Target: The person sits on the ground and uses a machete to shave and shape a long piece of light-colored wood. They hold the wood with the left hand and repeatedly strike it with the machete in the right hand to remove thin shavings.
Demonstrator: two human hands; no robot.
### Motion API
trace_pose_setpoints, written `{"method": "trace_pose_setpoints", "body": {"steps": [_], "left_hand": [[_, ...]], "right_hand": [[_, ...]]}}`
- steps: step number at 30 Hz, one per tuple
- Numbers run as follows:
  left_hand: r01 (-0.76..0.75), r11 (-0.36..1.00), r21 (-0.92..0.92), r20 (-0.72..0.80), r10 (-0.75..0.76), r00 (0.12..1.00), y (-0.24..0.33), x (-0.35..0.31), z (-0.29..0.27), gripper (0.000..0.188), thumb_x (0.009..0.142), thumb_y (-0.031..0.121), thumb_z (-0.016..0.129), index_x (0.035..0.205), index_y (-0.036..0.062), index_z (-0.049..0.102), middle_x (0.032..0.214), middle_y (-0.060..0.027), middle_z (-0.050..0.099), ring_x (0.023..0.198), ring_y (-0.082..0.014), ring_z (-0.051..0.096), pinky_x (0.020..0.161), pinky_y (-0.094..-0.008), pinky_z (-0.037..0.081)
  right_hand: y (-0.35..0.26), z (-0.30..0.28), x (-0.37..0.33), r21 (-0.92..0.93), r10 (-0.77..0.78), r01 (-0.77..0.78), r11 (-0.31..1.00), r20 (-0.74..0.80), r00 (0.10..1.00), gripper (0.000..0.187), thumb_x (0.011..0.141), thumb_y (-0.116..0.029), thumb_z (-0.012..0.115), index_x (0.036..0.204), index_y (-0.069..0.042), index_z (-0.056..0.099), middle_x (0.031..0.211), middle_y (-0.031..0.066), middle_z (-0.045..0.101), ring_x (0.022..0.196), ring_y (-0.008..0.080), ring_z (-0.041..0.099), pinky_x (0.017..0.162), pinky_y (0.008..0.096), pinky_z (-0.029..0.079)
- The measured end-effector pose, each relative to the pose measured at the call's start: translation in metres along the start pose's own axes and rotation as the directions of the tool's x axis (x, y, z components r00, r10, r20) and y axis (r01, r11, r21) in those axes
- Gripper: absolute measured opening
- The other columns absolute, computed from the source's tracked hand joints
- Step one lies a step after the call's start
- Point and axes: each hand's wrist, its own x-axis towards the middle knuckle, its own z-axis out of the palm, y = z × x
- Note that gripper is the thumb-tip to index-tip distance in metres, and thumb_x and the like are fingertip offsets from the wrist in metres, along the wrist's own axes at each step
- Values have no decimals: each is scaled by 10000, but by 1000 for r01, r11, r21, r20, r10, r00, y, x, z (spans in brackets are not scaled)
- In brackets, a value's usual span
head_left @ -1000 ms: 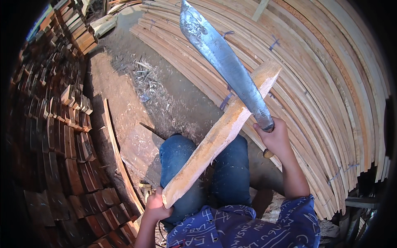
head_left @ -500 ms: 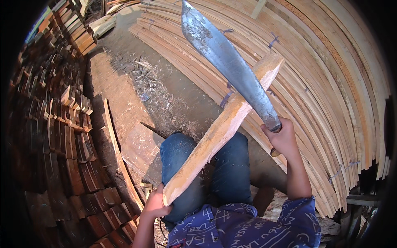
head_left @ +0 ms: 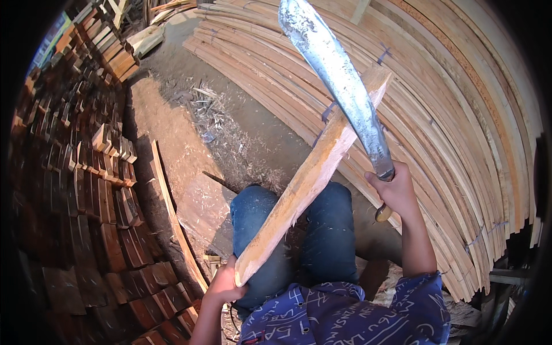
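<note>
Head view: a rough wooden bar point(head_left: 307, 181) slants over the person's denim-clad legs point(head_left: 253, 215). At the bar's near end, the left hand point(head_left: 226, 286) is clamped on it, most fingers hidden. A machete point(head_left: 339, 75) crosses over the bar's far half; whether they touch, I cannot tell. Right of the bar, the right hand point(head_left: 397, 190) is wrapped around the machete's handle point(head_left: 383, 213). Long planks point(head_left: 460, 144) lie beyond and right of the bar; shavings point(head_left: 218, 115) litter the ground left of it, with stacked timber point(head_left: 75, 201) farther left.
</note>
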Motion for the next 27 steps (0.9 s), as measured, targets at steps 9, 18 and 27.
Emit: {"method": "trace_pose_setpoints", "body": {"steps": [9,18,27], "left_hand": [[20,992,128,-17,-17,1000,7,-6,-7,607,625,128,702,1159,-8,447,959,-269,652,970,-451,645,851,-453,515],[-14,997,73,-20,16,1000,8,-2,-3,560,630,109,677,1124,-11,442,924,-270,655,949,-451,653,818,-442,525],[32,995,98,-39,-28,999,-1,-3,-3,579,607,105,698,1122,-7,459,980,-263,647,999,-441,647,855,-440,512]], "right_hand": [[26,12,-18,-123,-140,144,982,44,989,155,815,-47,705,902,76,671,655,104,650,576,110,622,530,281,463],[21,11,-4,-63,-42,42,997,8,999,169,812,-50,684,937,60,661,666,64,651,562,150,611,559,296,495],[26,8,-24,-73,113,-94,993,325,939,160,776,-43,703,884,61,646,680,54,641,691,117,621,623,290,483]]}}
